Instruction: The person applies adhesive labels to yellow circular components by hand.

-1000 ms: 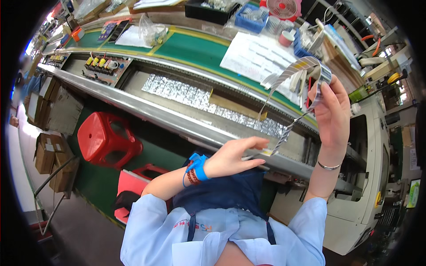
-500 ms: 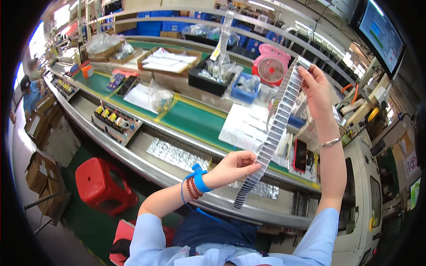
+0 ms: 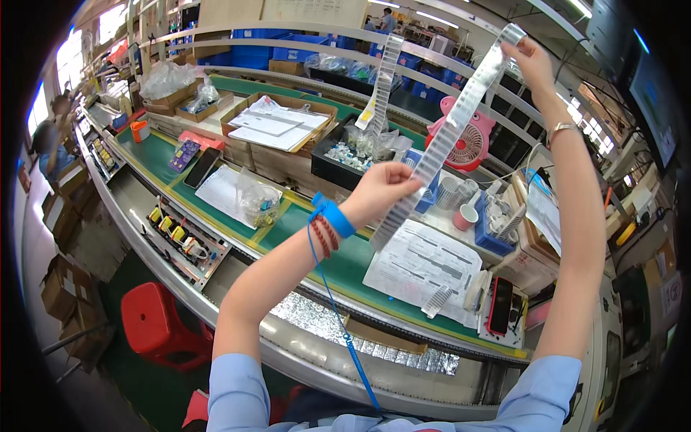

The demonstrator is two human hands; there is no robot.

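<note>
A long strip of small silvery labels (image 3: 455, 119) is stretched on a slant above the bench. Its upper end is pinched between the fingers of my right hand (image 3: 534, 66), raised at the upper right. Lower down, my left hand (image 3: 383, 191) grips the strip between thumb and fingers, and a short tail hangs below. A blue wrist strap (image 3: 335, 218) with a coiled cord is on my left wrist. Behind the strip is a pink fan (image 3: 469, 140), partly covered. Below it lie printed sheets (image 3: 425, 270).
Another label strip (image 3: 386, 75) hangs over a black bin (image 3: 335, 173) of small parts. At the right are a blue basket (image 3: 495, 241), a paper cup (image 3: 466, 217) and a red-edged phone (image 3: 500, 306). A circuit board (image 3: 180, 237) sits on the conveyor, left; a red stool (image 3: 155, 320) stands below.
Both hands have risen and moved farther out over the bench, carrying the strip upward. It now passes in front of the fan. The view has shifted, showing more of the bench's right side.
</note>
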